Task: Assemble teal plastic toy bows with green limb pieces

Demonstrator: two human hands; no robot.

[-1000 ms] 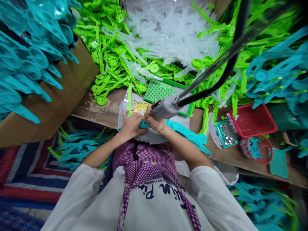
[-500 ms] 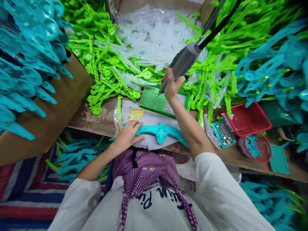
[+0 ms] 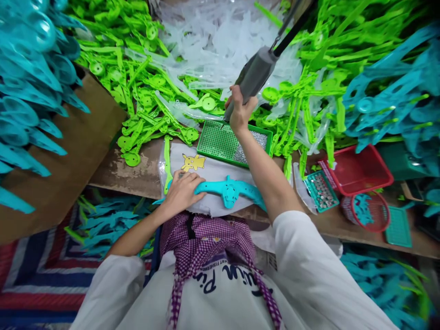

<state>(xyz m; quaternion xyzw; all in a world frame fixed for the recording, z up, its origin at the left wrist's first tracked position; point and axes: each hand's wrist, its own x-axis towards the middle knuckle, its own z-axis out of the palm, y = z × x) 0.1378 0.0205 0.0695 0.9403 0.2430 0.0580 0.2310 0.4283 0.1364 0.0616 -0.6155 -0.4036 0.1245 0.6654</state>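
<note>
Workbench — one teal part under left hand, one grey tool in right hand

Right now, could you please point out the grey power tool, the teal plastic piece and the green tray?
grey power tool (image 3: 253,78), head view, middle of its barrel.
teal plastic piece (image 3: 228,190), head view, its central hub.
green tray (image 3: 218,140), head view, bare perforated floor.

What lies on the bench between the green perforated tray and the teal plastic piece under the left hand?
In the head view, a white sheet with a yellow cartoon sticker lies between green tray and teal piece, which left hand presses down.
</note>
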